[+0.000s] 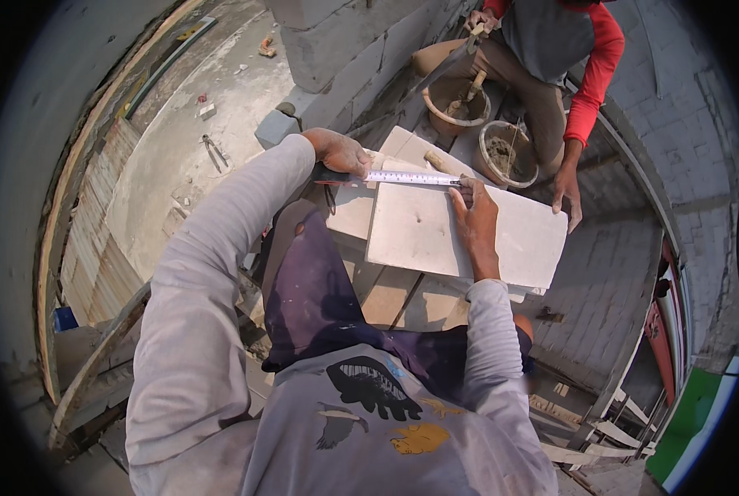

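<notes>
A white tape measure blade (411, 177) is stretched along the far edge of a pale lightweight block (460, 236). My left hand (342, 155) is closed round the tape's left end, and whatever else it holds is hidden under the fingers. At the tape's right end, my right hand (475, 217) pinches it with thumb and fingers, the palm over the block's top. Small dark ends show by the right fingertips; I cannot make out what they are. More pale blocks (353, 211) lie beneath and beside this one.
Opposite, a co-worker in red sleeves (597, 78) holds a hand saw (448, 64); their other hand (566, 196) touches the block's right end. Two buckets, one with a trowel (456, 124) and one with mortar (510, 169), stand beyond. A block wall (336, 54) rises ahead; pliers (213, 153) lie left.
</notes>
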`<state>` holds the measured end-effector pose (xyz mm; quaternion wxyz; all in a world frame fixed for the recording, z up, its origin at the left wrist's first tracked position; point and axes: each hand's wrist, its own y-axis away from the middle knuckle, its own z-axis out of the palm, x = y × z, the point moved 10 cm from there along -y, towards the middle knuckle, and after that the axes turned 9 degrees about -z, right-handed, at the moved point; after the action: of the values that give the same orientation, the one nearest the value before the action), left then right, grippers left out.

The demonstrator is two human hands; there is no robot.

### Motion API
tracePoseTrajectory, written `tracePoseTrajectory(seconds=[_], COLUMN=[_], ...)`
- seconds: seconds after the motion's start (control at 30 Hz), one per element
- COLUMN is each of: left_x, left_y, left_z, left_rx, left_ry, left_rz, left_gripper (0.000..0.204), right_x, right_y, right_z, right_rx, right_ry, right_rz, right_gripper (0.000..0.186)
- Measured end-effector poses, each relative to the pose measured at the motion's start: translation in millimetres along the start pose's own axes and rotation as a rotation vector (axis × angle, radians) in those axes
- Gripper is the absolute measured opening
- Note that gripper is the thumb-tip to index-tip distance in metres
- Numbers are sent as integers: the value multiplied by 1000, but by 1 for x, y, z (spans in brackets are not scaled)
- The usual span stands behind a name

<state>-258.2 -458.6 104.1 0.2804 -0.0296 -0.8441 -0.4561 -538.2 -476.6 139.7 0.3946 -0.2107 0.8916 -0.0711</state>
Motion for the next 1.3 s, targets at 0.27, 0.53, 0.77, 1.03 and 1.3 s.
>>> tracePoseTrajectory(seconds=[0.27,0.53,0.77,1.03,1.3], left_x=[4,14,18,12,6], left_y=[-23,-24,-26,8,104], left_z=[-6,-20,-23,46,211], left_rx=[6,34,92,60,189], left_ry=[18,-86,-148,-28,-124], left_rz=[84,87,104,83,48], left_gripper=[21,25,31,30,30], right_x=[-11,-9,-7,-19,-54], right_y=[3,1,-3,55,233], right_z=[3,3,-2,-7,-25], right_rx=[60,80,132,18,-91], right_ry=[174,162,210,143,26], right_rz=[-118,-29,-70,68,163], right_gripper=[17,16,15,14,12])
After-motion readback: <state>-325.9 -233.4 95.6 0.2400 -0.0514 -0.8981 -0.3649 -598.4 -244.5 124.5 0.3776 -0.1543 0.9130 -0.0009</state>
